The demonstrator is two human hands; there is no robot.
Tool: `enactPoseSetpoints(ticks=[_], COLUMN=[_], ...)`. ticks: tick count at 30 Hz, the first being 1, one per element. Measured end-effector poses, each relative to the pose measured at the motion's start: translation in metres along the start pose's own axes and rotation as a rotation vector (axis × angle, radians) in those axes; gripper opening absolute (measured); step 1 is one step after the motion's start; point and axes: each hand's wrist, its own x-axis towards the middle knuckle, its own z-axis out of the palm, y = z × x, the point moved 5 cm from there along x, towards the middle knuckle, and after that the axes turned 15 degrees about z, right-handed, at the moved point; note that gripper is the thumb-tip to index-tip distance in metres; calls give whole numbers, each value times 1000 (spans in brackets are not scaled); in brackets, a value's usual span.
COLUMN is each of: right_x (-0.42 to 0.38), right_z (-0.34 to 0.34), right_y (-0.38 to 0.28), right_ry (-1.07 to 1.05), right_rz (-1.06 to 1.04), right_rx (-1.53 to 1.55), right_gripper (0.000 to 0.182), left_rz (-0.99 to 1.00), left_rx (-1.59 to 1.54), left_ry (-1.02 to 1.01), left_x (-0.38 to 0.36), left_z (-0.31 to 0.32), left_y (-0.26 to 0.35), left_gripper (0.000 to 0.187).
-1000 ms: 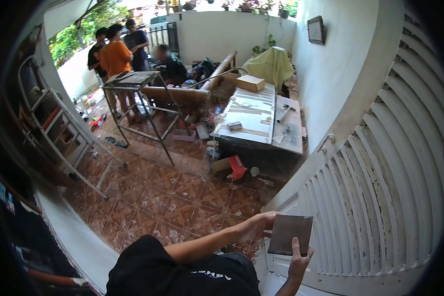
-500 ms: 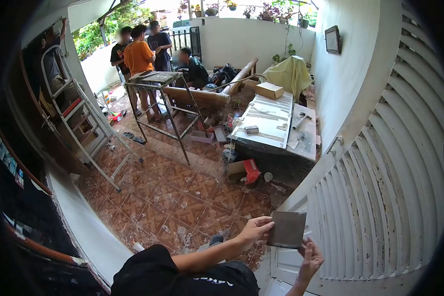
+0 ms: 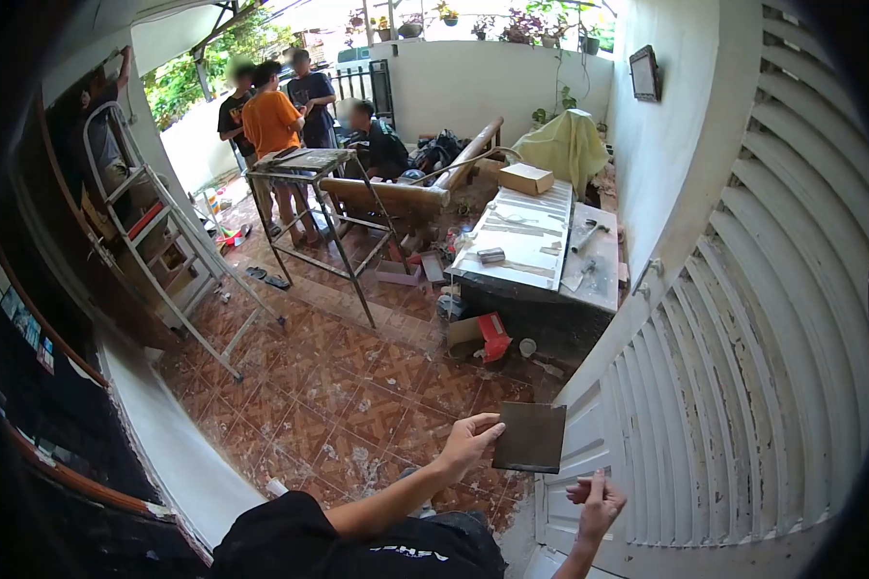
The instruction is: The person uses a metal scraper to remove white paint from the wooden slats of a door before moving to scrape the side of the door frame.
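left hand point(image 3: 470, 440) pinches the sheet point(image 3: 530, 436) by one edge; right hand point(image 3: 597, 502) seemingly open, off it, so the sheet could slip.

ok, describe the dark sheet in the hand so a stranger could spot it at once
Start at the big white louvred door on the right, then drop to its lower left corner. There the left hand pinches a dark square sheet by one edge. It is the only flat, dark grey square, held up over the brown floor tiles.

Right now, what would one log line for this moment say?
left hand: pinching dark square sheet by its edge | right hand: open, below sheet, apart from it | backdrop: white louvered door
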Motion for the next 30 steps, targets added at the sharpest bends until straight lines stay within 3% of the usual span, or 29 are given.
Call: enactPoseSetpoints(ticks=[6,13,19,21,24,27,30], right_x=[0,4,7,9,2,3,4], right_z=[8,-11,-7,-2,5,6,13], right_y=[5,11,7,4,-4,-1,-1], right_ry=[-4,45,60,87,26,12,-56], right_rz=[-118,-27,-91,-217,-106,-21,-62], right_rx=[-52,-72,-40,-35,-152,-242,-98], right_gripper=[24,22,22,24,25,28,24], left_rz=[107,33,61,33,-10,82,87], left_rx=[54,56,98,63,59,31,60], left_ry=[-84,-106,-97,-94,-63,-91,-94], left_x=[6,7,9,9,11,14,16], left_z=[8,11,11,11,7,6,6], left_y=[-3,-5,-4,-3,-7,-5,-4], left_gripper=[26,27,27,27,27,27,27])
